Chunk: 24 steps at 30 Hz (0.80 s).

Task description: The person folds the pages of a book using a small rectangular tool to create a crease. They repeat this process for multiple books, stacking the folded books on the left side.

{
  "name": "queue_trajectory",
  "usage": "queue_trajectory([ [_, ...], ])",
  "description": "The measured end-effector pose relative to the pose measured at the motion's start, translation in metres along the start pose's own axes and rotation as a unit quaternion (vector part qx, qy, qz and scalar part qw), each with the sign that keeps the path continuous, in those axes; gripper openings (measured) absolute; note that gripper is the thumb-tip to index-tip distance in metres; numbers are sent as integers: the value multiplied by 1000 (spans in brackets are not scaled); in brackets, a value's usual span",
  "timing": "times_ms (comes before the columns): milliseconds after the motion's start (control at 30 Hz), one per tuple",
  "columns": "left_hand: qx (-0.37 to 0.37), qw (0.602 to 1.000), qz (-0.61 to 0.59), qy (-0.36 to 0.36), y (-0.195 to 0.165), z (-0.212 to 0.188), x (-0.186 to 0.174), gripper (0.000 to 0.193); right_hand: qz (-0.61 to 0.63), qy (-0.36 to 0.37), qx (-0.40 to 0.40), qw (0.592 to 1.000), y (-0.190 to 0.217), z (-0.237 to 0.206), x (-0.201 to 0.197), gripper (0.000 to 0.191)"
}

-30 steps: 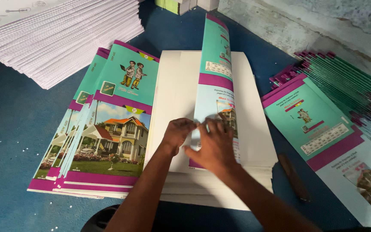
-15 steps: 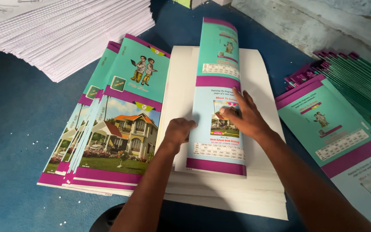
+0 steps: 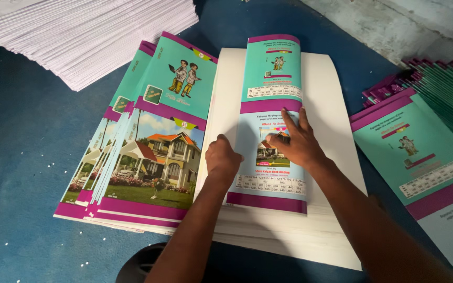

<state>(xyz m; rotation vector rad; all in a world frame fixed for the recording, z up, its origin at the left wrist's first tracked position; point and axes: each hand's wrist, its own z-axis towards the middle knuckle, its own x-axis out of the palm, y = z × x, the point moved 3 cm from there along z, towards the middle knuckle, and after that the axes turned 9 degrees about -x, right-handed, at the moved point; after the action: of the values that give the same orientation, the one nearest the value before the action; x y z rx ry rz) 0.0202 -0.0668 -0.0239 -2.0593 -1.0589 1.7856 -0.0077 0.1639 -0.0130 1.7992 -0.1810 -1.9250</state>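
Surface: blue floor covering (image 3: 22, 157) with small white specks; all my stacks lie on it, near to me.
White stack: thick pile of blank white sheets (image 3: 331, 105) directly in front of me, so both hands come to it easily.
Folded cover: teal and magenta printed cover (image 3: 271, 78) lies along the left part of the white stack, its far end curling up a little, I think because the fold is not pressed flat.
Left hand: my left hand (image 3: 223, 160) is curled closed at the left edge of the cover, the knuckles pressing there, it seems to keep the fold edge in line with the sheets.
Right hand: my right hand (image 3: 294, 141) lies open and flat on the cover, fingers spread, holding it down; it grips nothing.
Left pile: fanned covers with a house picture (image 3: 153, 157) lie just beside the white stack, touching its left side.
Right pile: more teal covers (image 3: 420, 157), fanned, on my right side.
Far pile: big heap of white paper (image 3: 90, 36) behind, well apart from my hands.
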Motion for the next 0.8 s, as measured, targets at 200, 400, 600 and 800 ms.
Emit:
queue_trajectory([
  [200,-10,1000,-13,1,3,2,-1,44,-21,16,21,999,4,3,6,105],
  [400,3,1000,-11,-19,6,6,3,27,-42,5,13,999,4,3,11,105],
  [600,11,999,-11,-34,8,7,3,20,-59,-1,8,998,-5,6,26,104],
  [800,25,1000,-9,-11,1,-1,-3,40,-161,-62,-100,980,-11,6,35,102],
])
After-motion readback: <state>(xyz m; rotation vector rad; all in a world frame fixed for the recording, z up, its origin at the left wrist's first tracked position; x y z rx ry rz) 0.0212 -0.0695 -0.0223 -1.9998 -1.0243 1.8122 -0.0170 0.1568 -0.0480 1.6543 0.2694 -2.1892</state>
